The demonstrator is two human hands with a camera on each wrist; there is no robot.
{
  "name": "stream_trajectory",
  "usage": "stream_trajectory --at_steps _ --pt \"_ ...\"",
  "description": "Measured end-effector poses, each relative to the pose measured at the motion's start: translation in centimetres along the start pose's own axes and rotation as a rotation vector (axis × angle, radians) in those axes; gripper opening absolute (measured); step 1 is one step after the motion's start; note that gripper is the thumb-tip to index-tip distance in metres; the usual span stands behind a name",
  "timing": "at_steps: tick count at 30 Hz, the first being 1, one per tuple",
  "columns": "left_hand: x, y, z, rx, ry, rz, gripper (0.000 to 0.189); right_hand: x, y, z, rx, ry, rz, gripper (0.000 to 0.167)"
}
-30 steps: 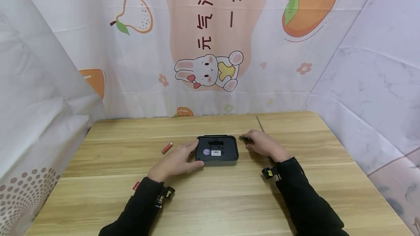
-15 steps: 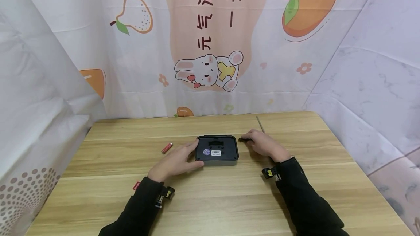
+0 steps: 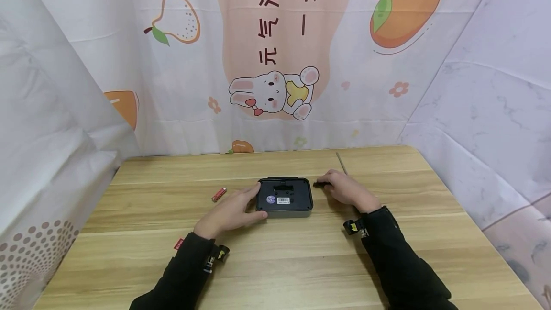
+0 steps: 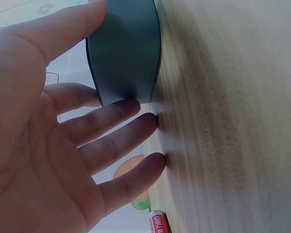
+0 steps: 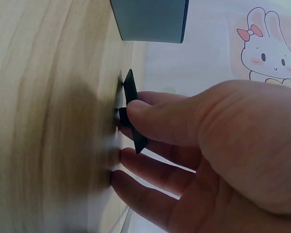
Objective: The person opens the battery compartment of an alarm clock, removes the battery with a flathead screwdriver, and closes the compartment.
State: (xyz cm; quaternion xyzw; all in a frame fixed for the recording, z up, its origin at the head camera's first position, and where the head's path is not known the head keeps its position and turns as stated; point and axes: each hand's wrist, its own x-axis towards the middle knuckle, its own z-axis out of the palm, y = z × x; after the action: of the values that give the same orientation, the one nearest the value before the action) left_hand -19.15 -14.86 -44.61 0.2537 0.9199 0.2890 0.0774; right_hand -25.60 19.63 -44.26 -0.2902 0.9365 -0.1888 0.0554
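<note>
A rounded black device (image 3: 297, 200) lies on the table with its label side up, showing a dark battery slot, a white barcode label and a round sticker. My left hand (image 3: 234, 209) holds its left end, thumb at the near side and index finger at the far corner. In the left wrist view the other fingers spread beside the end of the device (image 4: 126, 53). To the right of the device, my right hand (image 3: 344, 188) pinches a small flat black battery cover (image 5: 131, 90) between thumb and fingers, close over the tabletop. Its lower fingertips reach down to the table.
A red AA battery (image 3: 219, 194) lies left of the device, beyond the left hand. Behind the right hand a thin grey rod (image 3: 341, 162) points toward the back edge of the wooden table (image 3: 284, 262). A printed curtain (image 3: 185, 85) hangs right behind the table.
The battery cover has tilted slightly in my right hand's fingers, its free end dipping a little lower. My left hand and the device have stayed in place.
</note>
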Motion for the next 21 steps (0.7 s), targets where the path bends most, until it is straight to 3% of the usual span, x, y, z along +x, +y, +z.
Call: stream_trajectory --at_steps 8,16,21 --pt "0.05 0.06 -0.01 -0.013 0.007 0.013 0.086 0.14 0.31 0.0 0.022 -0.023 0.036 0.024" --pt "0.04 0.06 -0.05 -0.007 0.002 0.006 0.087 0.49 0.47 0.03 0.016 -0.033 0.022 0.009" --pt "0.07 0.08 -0.03 -0.009 -0.001 0.004 0.087 0.44 0.42 -0.02 0.013 -0.034 0.017 0.008"
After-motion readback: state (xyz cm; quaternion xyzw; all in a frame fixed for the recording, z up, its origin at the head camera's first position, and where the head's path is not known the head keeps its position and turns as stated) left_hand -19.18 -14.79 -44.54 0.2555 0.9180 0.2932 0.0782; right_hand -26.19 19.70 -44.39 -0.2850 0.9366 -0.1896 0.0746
